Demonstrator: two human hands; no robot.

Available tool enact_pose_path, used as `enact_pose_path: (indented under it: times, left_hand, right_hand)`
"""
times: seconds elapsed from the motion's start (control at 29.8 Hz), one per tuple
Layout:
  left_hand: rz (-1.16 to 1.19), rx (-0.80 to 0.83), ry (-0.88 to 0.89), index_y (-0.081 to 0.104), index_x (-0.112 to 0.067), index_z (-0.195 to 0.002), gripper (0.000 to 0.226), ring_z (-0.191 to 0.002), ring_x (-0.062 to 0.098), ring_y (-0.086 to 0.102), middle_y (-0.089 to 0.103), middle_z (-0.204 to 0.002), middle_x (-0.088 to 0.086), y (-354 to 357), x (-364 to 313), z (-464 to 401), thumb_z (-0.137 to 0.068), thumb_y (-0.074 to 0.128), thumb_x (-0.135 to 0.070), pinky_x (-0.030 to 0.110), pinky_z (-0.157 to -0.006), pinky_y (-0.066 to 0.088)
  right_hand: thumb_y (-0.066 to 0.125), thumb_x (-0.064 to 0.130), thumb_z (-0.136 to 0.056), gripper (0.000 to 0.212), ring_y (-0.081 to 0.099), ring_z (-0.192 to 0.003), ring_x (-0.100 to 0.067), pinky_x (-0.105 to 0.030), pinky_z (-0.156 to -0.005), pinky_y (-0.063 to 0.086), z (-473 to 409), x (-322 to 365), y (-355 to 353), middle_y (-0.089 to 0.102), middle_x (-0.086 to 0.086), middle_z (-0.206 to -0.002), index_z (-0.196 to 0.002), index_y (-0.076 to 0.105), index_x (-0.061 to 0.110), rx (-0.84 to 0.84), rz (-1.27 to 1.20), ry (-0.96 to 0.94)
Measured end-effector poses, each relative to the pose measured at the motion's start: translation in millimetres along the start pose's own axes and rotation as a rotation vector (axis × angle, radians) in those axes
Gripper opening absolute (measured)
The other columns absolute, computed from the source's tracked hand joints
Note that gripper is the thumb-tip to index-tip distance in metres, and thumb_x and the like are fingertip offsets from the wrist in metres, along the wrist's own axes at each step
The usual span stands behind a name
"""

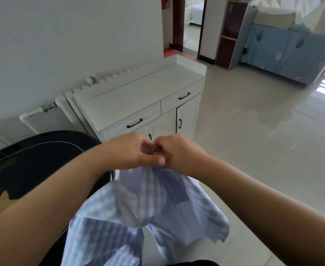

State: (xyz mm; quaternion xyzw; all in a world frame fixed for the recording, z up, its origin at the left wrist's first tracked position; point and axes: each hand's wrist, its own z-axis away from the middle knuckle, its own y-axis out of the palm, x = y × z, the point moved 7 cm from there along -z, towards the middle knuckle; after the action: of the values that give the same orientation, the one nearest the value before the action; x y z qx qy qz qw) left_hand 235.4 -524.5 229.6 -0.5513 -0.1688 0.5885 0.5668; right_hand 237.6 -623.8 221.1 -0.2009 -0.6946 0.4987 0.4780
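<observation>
the left hand and right hand meet in mid-air, knuckles touching, fingers curled and pinching the top edge of a blue striped shirt that hangs blurred below them, over a pale tiled floor. left of the arms lies a dark table, and beyond the hands stands a white cabinet with black handles, its far door ajar, set against a white radiator on the wall. farther right, a tall dark shelf stands near a blue cloth-covered unit.
</observation>
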Motion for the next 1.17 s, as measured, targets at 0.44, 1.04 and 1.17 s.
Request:
enact_pose_path:
  times: [0.44, 1.04, 1.17]
  left_hand:
    - [0.271, -0.201, 0.094, 0.070, -0.017, -0.078, 0.007, -0.065, 0.005, 0.059, 0.065, -0.070, -0.003, 9, 18, -24, -0.079, 0.076, -0.014, 0.025, -0.067, 0.046]
    - [0.224, -0.351, 0.293, 0.052, -0.041, -0.058, 0.025, -0.061, 0.002, 0.048, 0.050, -0.063, -0.010, 3, -27, -65, -0.081, 0.063, -0.040, 0.015, -0.058, 0.034]
    - [0.376, -0.398, 0.228, 0.049, -0.023, -0.056, 0.035, -0.052, 0.000, 0.043, 0.046, -0.055, -0.014, 9, -19, -62, -0.085, 0.069, -0.023, 0.013, -0.054, 0.032]
  right_hand:
    - [0.075, 0.046, -0.076, 0.027, 0.058, -0.070, -0.012, -0.028, -0.071, 0.047, 13, -95, -26, 0.065, 0.002, -0.075, -0.072, 0.064, 0.022, 0.489, 0.012, 0.146]
    - [0.071, 0.042, -0.081, 0.039, 0.047, -0.066, -0.014, -0.018, -0.056, 0.034, -10, -91, -45, 0.055, -0.005, -0.070, -0.070, 0.060, 0.006, -0.034, -0.091, 0.064]
    - [0.078, 0.034, -0.075, 0.021, 0.052, -0.084, -0.006, -0.021, -0.076, 0.040, -4, -115, -55, 0.060, 0.008, -0.083, -0.084, 0.063, 0.022, -0.204, -0.343, 0.126]
